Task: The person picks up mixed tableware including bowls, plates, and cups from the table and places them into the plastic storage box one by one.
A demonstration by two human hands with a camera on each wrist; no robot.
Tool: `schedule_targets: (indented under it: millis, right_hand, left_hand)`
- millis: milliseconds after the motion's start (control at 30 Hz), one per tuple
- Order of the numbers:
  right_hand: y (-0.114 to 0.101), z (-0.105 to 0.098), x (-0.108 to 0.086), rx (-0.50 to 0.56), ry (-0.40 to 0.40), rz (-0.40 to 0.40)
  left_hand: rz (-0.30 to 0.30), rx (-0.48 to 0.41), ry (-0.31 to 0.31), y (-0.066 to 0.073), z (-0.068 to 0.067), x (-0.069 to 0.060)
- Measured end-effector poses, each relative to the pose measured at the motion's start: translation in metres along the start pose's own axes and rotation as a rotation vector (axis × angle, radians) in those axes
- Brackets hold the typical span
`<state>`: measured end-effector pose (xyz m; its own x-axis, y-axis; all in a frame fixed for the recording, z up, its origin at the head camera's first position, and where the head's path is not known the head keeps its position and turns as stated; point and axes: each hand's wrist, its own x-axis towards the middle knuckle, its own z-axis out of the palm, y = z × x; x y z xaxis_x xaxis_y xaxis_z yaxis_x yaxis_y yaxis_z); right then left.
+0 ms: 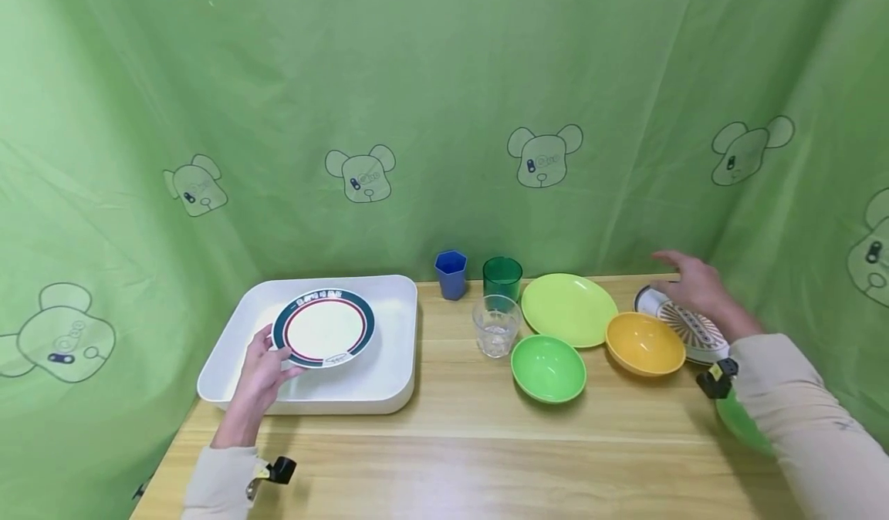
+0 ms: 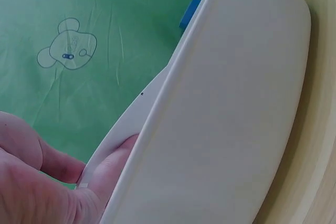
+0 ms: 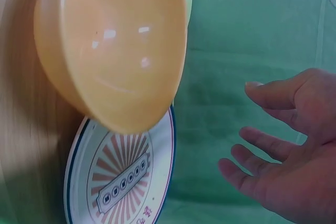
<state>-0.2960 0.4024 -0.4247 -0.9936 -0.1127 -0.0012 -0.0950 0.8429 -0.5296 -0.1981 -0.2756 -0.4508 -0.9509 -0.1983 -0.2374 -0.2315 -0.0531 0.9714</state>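
My left hand (image 1: 262, 369) pinches the near-left rim of a white plate with a dark green and red border (image 1: 326, 327), held tilted over a white tray (image 1: 396, 385). In the left wrist view the tray's side wall (image 2: 226, 98) hides much of the fingers and plate. My right hand (image 1: 698, 288) hovers, fingers spread and holding nothing, above a plate with a brown sunburst pattern (image 1: 694, 331). An orange bowl (image 1: 644, 342) stands beside that plate, overlapping its edge; in the right wrist view the hand (image 3: 286, 150) is apart from both.
A blue cup (image 1: 451, 277), a green cup (image 1: 502, 277) and a clear glass (image 1: 496, 327) stand right of the tray. Further right are a lime plate (image 1: 566, 309) and a green bowl (image 1: 549, 369). Another green dish (image 1: 739, 420) is partly under the right forearm. Green curtain surrounds the table.
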Motion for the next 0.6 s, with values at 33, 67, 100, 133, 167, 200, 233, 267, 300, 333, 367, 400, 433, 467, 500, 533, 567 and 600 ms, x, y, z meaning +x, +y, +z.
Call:
schedule_targets:
  millis: [33, 67, 100, 133, 167, 200, 233, 267, 300, 333, 367, 400, 433, 467, 500, 533, 567, 600]
  right_hand:
    - [0.002, -0.001, 0.000, 0.002, -0.004, 0.001]
    - [0.004, -0.002, -0.001, 0.005, -0.009, 0.006]
    - [0.006, -0.003, -0.002, 0.008, -0.016, 0.012]
    - [0.007, -0.003, -0.003, 0.009, -0.024, 0.019]
    - [0.009, -0.004, -0.004, 0.003, -0.029, 0.025]
    - [0.011, -0.004, -0.004, -0.002, -0.034, 0.029]
    - [0.013, -0.004, -0.005, -0.004, -0.040, 0.033]
    - [0.014, -0.004, -0.006, -0.005, -0.043, 0.035]
    - [0.016, -0.004, -0.006, -0.008, -0.044, 0.035]
    - [0.018, -0.004, -0.006, -0.012, -0.045, 0.037]
    - [0.021, -0.005, -0.006, -0.016, -0.045, 0.038]
    - [0.024, -0.005, -0.006, -0.018, -0.047, 0.040]
    - [0.027, -0.005, -0.006, -0.023, -0.049, 0.043]
    - [0.030, -0.006, -0.006, -0.029, -0.050, 0.049]
    - [0.034, -0.006, -0.006, -0.038, -0.053, 0.058]
    - [0.038, -0.007, -0.006, -0.047, -0.058, 0.067]
    - [0.042, -0.007, -0.006, -0.053, -0.064, 0.077]
    - [0.045, -0.008, -0.006, -0.056, -0.072, 0.088]
  left_hand:
    - [-0.001, 0.004, 0.002, 0.000, -0.001, 0.001]
    - [-0.001, 0.003, 0.002, 0.000, -0.002, 0.001]
    - [-0.002, 0.003, 0.002, 0.000, -0.003, 0.002]
    - [-0.004, 0.004, 0.001, 0.000, -0.004, 0.002]
    - [-0.008, 0.007, -0.001, -0.001, -0.004, 0.003]
    - [-0.012, 0.012, -0.001, -0.001, -0.005, 0.003]
    - [-0.016, 0.017, -0.003, -0.001, -0.006, 0.003]
    - [-0.019, 0.018, -0.005, -0.001, -0.007, 0.003]
    - [-0.023, 0.024, -0.005, -0.001, -0.007, 0.003]
    - [-0.025, 0.029, -0.007, -0.001, -0.008, 0.003]
    - [-0.027, 0.033, -0.010, 0.000, -0.009, 0.004]
    - [-0.028, 0.037, -0.015, 0.000, -0.010, 0.004]
    - [-0.029, 0.039, -0.021, 0.000, -0.011, 0.004]
    - [-0.031, 0.041, -0.028, 0.001, -0.012, 0.004]
    - [-0.033, 0.043, -0.035, 0.001, -0.013, 0.005]
    - [-0.037, 0.042, -0.041, 0.002, -0.014, 0.006]
    - [-0.040, 0.041, -0.047, 0.002, -0.016, 0.006]
    - [-0.043, 0.040, -0.051, 0.002, -0.017, 0.007]
